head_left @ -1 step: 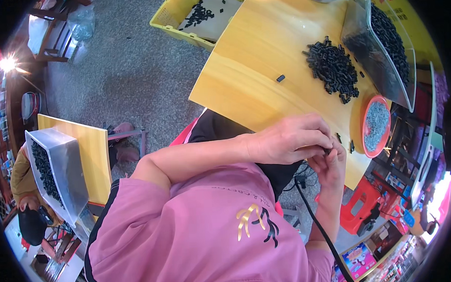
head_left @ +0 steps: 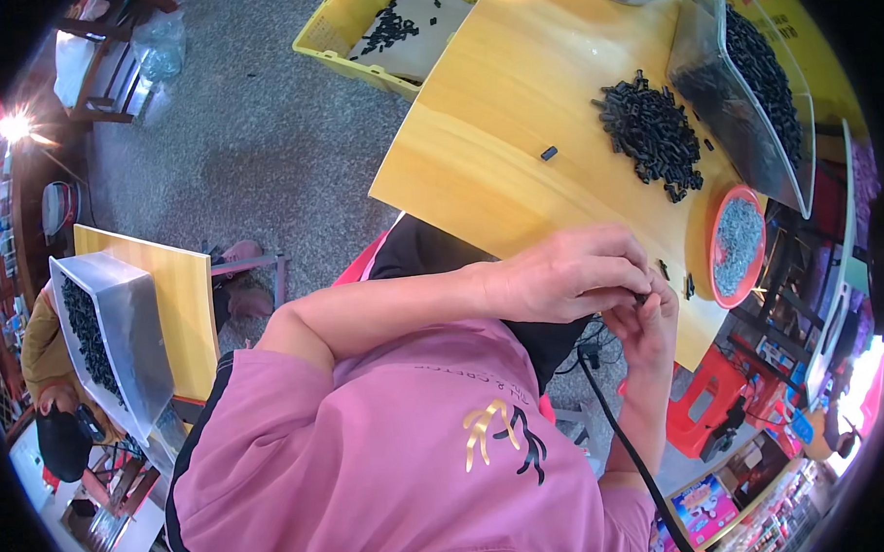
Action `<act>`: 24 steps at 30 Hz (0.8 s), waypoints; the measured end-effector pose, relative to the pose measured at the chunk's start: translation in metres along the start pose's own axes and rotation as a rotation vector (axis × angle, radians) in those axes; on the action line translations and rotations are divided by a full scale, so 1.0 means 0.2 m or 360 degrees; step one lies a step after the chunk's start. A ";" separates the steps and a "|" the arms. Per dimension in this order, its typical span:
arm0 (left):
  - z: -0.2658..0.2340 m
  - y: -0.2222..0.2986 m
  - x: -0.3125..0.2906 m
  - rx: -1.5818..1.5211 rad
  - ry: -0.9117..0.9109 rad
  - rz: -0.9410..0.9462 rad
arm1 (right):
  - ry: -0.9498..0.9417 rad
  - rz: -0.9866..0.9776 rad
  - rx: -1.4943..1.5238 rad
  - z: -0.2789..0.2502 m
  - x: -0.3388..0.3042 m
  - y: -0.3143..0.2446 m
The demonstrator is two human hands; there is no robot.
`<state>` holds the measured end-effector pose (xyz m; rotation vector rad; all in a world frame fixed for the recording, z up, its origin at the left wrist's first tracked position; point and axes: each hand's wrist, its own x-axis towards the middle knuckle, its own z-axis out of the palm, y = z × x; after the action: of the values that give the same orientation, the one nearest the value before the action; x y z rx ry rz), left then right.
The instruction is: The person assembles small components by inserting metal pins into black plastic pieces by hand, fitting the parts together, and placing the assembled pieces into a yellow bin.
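The person's left hand (head_left: 580, 276) and right hand (head_left: 650, 325) pinch a small black part (head_left: 642, 296), mostly hidden. A black-part heap (head_left: 651, 137), red bowl (head_left: 712, 252) and clear bin (head_left: 739, 134) crowd the right of the wooden tabletop (head_left: 495, 128).

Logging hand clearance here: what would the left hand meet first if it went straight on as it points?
Most likely the right hand, which lies just ahead of the left hand; a small dark piece seems to sit between them, though depth is unclear.
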<state>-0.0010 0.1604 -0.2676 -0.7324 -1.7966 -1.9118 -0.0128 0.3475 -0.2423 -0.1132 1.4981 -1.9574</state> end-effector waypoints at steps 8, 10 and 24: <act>-0.01 0.04 0.03 -0.0079 -0.0035 -0.0078 | 0.0086 -0.0041 -0.0021 0.06 -0.02 -0.01; -0.02 0.03 0.04 -0.0016 -0.0026 -0.0032 | 0.0113 -0.0036 0.0077 0.06 -0.02 0.01; -0.25 0.01 0.11 0.0343 -0.0093 -0.0094 | 0.0077 0.0019 0.0194 0.12 0.13 0.00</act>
<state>-0.0225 0.1115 -0.2536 -0.6728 -2.0417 -1.7129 -0.0225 0.3128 -0.2420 -0.0042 1.4025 -2.0495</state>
